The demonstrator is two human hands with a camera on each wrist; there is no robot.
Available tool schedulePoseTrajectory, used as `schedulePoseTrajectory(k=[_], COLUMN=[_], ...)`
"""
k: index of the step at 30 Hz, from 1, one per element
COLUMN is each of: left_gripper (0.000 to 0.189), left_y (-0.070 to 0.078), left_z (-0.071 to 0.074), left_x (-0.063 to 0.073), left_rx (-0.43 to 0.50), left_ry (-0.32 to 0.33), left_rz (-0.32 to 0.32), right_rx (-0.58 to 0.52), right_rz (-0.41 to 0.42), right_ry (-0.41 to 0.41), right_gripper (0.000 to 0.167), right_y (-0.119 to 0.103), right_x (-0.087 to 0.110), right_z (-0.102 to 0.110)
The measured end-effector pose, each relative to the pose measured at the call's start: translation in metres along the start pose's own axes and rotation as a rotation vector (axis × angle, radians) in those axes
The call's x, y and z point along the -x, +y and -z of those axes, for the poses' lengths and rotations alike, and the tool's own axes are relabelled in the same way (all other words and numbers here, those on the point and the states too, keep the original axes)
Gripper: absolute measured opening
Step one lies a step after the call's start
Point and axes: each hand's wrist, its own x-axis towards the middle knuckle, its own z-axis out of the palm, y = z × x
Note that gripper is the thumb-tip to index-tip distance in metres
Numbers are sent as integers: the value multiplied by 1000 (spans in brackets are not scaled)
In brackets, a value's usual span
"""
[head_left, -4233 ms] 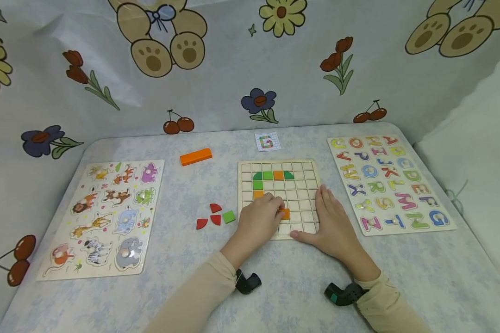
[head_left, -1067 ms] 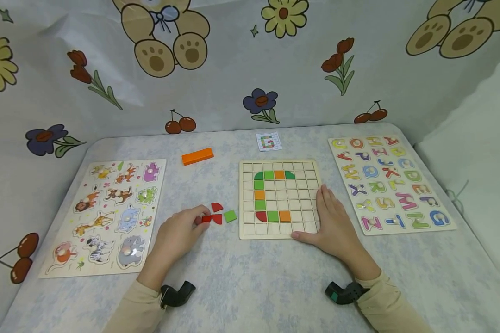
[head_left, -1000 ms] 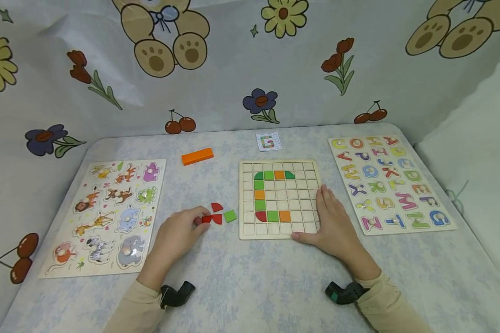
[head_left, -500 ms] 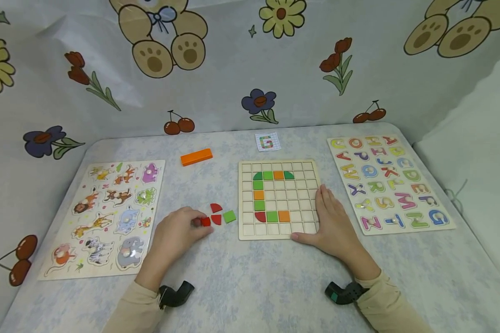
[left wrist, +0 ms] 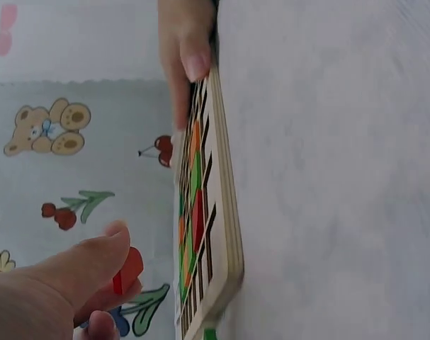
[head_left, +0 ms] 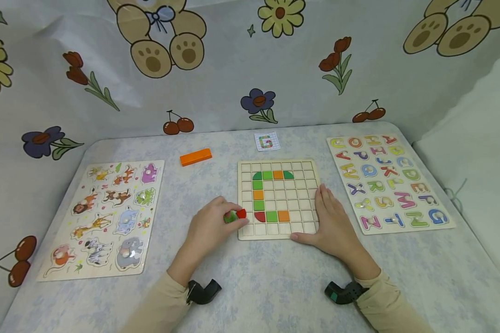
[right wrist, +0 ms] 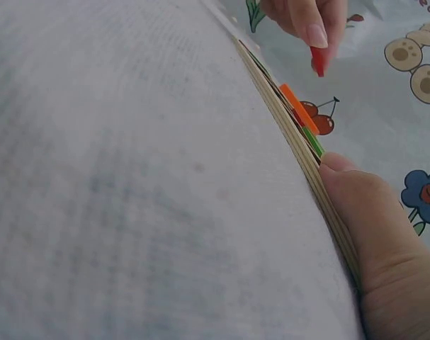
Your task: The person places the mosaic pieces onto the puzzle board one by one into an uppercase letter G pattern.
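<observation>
My left hand (head_left: 212, 224) pinches a red quarter-circle tile (head_left: 241, 213) between thumb and fingers, just over the left edge of the wooden grid board (head_left: 306, 196). In the left wrist view the red tile (left wrist: 129, 269) stands out past the thumb tip, raised beside the board. A loose green square tile (head_left: 230, 217) shows partly behind the fingers; the other loose red tiles are hidden by the hand. My right hand (head_left: 335, 229) rests along the board's right side, fingers straight, thumb at the front edge. Green, orange and red tiles form an open C on the grid.
Behind the board lies a small card (head_left: 267, 142) with a coloured G pattern. An orange bar (head_left: 196, 157) lies at the back left. An animal puzzle (head_left: 77, 249) stands left, a letter puzzle (head_left: 435, 189) right. A printed cloth (head_left: 221, 60) hangs behind the table.
The left hand took a red tile from the loose group and has moved right with it to the board's left edge. Earlier it set an orange tile in the bottom row. The right hand stays put.
</observation>
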Motion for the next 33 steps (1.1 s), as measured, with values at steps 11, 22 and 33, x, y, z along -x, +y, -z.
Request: schedulePoseTrajectory(k=[11, 22, 33], left_gripper=[35, 32, 30], left_y=[49, 74, 80], left_z=[-47, -75, -81], left_x=[-23, -38, -41], left_rx=[-24, -141, -206], left_ry=[-91, -63, -52], left_rz=[-202, -256, -205], right_rx=[10, -3, -2], right_rz=[4, 27, 19], right_ry=[2, 26, 21], right_gripper=[145, 144, 143], right_y=[1, 2, 2], right_x=[0, 1, 0], right_z=[-2, -3, 0])
